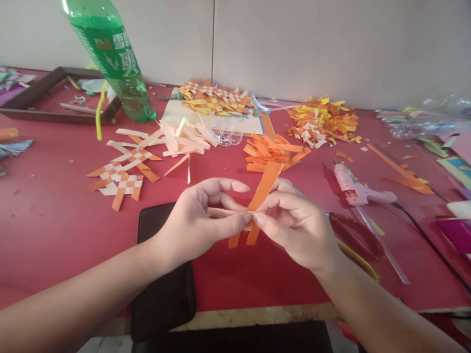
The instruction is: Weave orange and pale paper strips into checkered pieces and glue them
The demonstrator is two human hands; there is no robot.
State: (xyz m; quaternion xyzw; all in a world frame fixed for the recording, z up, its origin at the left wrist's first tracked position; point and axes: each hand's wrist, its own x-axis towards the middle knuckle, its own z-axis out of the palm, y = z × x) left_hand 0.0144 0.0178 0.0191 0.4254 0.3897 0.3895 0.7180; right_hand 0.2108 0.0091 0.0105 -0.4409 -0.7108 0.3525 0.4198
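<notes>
Both my hands meet above the red table (55, 235) near its front edge. My left hand (200, 220) pinches a pale peach paper strip (221, 212) lying across, thumb and fingers closed. My right hand (298, 223) pinches orange paper strips (265, 185) that stand upright and cross the pale one; their lower ends hang below my fingers. A pile of loose orange strips (270, 149) lies just behind my hands, and a pile of pale strips (186, 139) lies to its left.
Woven orange-and-white mats (123, 176) lie at left, more woven pieces (213, 100) at the back. A green bottle (114, 54), a wooden frame (40, 90), a scrap heap (322, 120), a pink glue gun (355, 189), red-handled scissors (358, 235) and a dark phone (162, 294) surround me.
</notes>
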